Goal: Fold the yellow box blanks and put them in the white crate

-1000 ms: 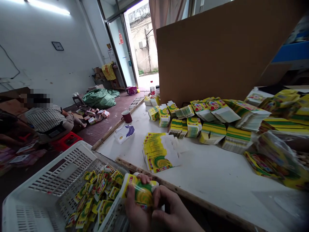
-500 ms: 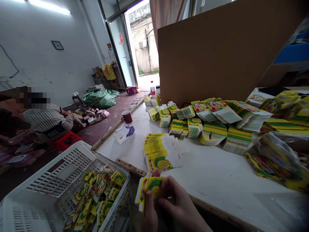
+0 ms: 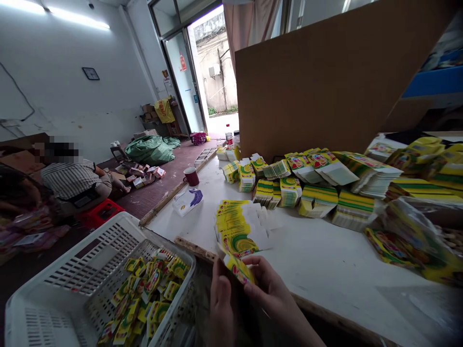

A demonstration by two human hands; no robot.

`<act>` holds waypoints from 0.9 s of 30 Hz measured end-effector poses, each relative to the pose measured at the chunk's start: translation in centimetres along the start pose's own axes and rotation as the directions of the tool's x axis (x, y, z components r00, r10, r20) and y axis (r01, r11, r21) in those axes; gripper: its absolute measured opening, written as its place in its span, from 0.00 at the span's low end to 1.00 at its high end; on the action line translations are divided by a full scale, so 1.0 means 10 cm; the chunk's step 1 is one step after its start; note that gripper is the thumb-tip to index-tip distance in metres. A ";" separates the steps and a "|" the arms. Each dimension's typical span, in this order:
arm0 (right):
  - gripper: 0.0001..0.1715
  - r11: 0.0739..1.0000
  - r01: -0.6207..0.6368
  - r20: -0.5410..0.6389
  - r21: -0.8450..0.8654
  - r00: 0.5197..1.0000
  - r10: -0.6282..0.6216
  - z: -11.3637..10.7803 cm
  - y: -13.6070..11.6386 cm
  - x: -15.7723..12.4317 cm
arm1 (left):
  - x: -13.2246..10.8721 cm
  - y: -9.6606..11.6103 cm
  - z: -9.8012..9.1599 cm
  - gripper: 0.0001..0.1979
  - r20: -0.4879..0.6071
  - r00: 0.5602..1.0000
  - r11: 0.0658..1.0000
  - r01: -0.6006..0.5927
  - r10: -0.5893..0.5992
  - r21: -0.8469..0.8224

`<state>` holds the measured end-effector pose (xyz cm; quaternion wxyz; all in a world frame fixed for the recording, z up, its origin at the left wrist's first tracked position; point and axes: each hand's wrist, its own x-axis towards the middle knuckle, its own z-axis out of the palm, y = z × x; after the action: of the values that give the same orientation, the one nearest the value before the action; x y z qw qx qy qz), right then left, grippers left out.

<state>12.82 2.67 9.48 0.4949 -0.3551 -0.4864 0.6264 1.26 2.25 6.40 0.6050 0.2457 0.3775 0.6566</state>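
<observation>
Pinches a yellow-green carton (image 3: 240,271) between thumb and bent fingers of the right hand (image 3: 267,285), at the near edge of the white table (image 3: 304,258). Can't read its printing — too small and blurred. Slants lengthwise from upper left to lower right, with pale end pointing up-left. Holds the left hand (image 3: 222,306) loosely open beside it — can't tell whether touching.
</observation>
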 end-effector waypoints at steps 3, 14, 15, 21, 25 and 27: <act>0.23 0.999 0.024 0.055 -0.043 0.998 -0.021 -0.06 -0.05 0.00 | 0.02 0.01 0.09 0.20 -0.023 0.994 0.985 0.104 -0.109 -0.140; 0.19 0.845 0.015 -0.074 -0.535 0.995 -0.065 -0.24 0.02 0.06 | 0.11 0.09 0.00 0.14 -0.095 0.995 0.999 0.009 -0.013 -0.048; 0.16 0.828 0.035 -0.032 -0.559 0.997 -0.064 -0.27 -0.04 0.06 | 0.13 0.12 -0.03 0.14 -0.096 0.995 1.000 -0.026 0.026 -0.005; 0.14 0.715 0.118 0.063 -0.689 0.993 -0.103 -0.37 -0.19 -0.02 | 0.24 0.28 -0.27 0.08 0.011 0.948 0.847 -0.291 0.319 0.445; 0.16 0.485 0.209 0.056 -0.849 0.949 -0.310 -0.42 -0.13 -0.01 | 0.18 0.41 -0.27 0.23 0.228 0.852 0.656 -0.511 0.471 0.556; 0.15 0.310 0.274 0.142 -0.910 0.911 -0.388 -0.40 -0.13 -0.01 | 0.13 0.48 -0.23 0.40 0.359 0.843 0.523 -0.532 0.400 0.666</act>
<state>16.92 3.61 9.65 0.3579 -0.4919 -0.7848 0.1183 -3.59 3.16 8.67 0.2798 0.6146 0.4812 0.5590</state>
